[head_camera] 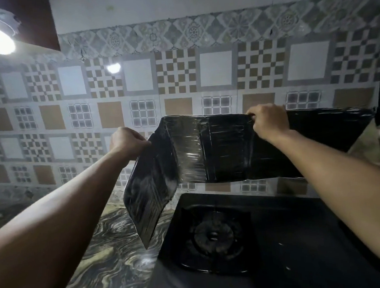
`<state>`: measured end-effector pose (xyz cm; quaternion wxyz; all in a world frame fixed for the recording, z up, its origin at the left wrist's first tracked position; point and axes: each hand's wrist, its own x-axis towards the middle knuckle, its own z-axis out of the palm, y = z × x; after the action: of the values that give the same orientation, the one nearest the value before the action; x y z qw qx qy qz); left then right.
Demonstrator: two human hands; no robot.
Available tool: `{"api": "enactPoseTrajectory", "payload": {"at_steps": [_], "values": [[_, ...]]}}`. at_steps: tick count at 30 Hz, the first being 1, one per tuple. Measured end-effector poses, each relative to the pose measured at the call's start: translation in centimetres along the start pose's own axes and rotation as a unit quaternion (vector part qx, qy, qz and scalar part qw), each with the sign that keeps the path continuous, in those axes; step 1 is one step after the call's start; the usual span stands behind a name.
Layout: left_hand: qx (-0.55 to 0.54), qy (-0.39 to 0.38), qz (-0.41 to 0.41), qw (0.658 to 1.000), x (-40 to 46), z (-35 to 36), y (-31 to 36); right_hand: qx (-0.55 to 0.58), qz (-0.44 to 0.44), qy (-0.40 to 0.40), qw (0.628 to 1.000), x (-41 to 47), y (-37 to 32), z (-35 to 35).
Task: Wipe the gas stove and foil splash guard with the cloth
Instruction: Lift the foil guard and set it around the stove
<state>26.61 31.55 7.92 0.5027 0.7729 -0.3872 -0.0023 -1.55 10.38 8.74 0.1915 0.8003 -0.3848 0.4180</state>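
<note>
Progress unclear: we hold the foil splash guard (226, 150) lifted clear of the gas stove (249, 241), its lower edge hanging above the stove's back rim, in front of the tiled wall (134, 80). No cloth in view anywhere, so we judge no wiping stroke is under way; this looks like handling or repositioning the guard. Guard's dark panels show streaky sheen; stove top shows pale smears and specks near the burner (214, 235). We cannot tell whether either has been wiped, and judge both may need passes.

Left hand (127, 140): arm stretched forward, fingers curled, pinching the top edge of the guard's left wing, which folds down toward the marbled counter (102, 253).

Right hand (268, 120): arm extended, fingers curled over the top edge of the middle panel, gripping it.
</note>
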Motion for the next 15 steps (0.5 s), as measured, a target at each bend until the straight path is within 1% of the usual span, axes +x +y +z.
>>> {"api": "enactPoseTrajectory", "payload": {"at_steps": [6,9,12,15], "values": [[0.006,-0.051,-0.016,0.999,1.0,5.1,-0.8,0.005,0.012,-0.056,0.998,-1.3,1.6,5.4],[0.009,-0.062,-0.037,0.997,1.3,7.3,-1.6,0.008,0.021,-0.079,0.997,-1.9,2.2,7.9],[0.005,-0.053,-0.052,0.997,1.6,9.0,-2.1,0.02,0.036,-0.08,0.996,-1.7,3.2,9.6],[0.007,-0.023,-0.034,0.999,2.3,9.9,-1.9,0.023,0.041,-0.08,0.996,-0.9,4.2,10.7]]}}
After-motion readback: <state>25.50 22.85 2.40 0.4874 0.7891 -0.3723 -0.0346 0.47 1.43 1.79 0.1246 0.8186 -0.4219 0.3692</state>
